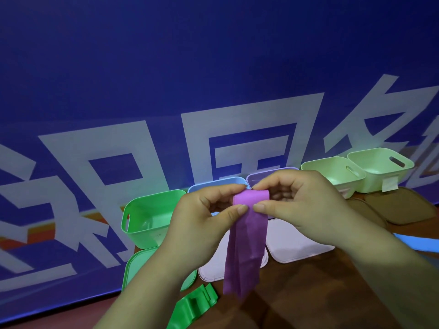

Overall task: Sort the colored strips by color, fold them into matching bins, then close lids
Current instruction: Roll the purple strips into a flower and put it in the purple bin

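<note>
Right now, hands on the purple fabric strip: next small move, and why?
Probably one more fold: left hand and right hand pinch the purple fabric strip at its folded top; most hangs loose, unready for the lilac plastic bin behind.

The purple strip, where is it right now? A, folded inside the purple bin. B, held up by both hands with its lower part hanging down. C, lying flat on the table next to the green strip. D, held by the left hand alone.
B: the left hand and the right hand both pinch the folded top of the purple strip, and the rest of it hangs down below them.
</note>
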`<state>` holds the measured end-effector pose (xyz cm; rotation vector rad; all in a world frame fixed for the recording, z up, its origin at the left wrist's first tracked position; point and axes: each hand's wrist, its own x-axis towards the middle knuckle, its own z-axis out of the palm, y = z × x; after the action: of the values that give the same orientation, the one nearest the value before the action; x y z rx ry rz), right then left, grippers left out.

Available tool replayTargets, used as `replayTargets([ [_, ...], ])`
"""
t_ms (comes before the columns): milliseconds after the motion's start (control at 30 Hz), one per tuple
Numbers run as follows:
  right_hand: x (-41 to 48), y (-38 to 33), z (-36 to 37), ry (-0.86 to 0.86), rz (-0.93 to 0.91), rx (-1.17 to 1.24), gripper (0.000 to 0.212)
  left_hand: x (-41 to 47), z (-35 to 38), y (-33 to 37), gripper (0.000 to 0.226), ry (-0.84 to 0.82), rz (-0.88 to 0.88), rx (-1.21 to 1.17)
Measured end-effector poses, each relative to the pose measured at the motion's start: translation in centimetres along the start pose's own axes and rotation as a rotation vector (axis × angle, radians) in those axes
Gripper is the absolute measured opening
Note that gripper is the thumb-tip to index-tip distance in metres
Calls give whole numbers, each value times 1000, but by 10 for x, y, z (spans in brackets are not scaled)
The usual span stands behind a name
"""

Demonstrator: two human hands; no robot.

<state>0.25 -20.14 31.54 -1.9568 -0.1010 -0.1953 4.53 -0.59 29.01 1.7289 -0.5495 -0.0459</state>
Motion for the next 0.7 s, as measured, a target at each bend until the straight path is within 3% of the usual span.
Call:
replayTargets([
  [167, 5, -2, -1, -11, 9, -33, 24, 3, -6, -5, 28, 20, 124, 213],
  [400, 10, -1, 1, -64, 52, 12, 22, 1, -4, -8, 24, -56, 94, -78],
  [700, 9, -1, 4, -142, 141, 232, 14, -2, -1, -6, 24, -10, 236, 55],
])
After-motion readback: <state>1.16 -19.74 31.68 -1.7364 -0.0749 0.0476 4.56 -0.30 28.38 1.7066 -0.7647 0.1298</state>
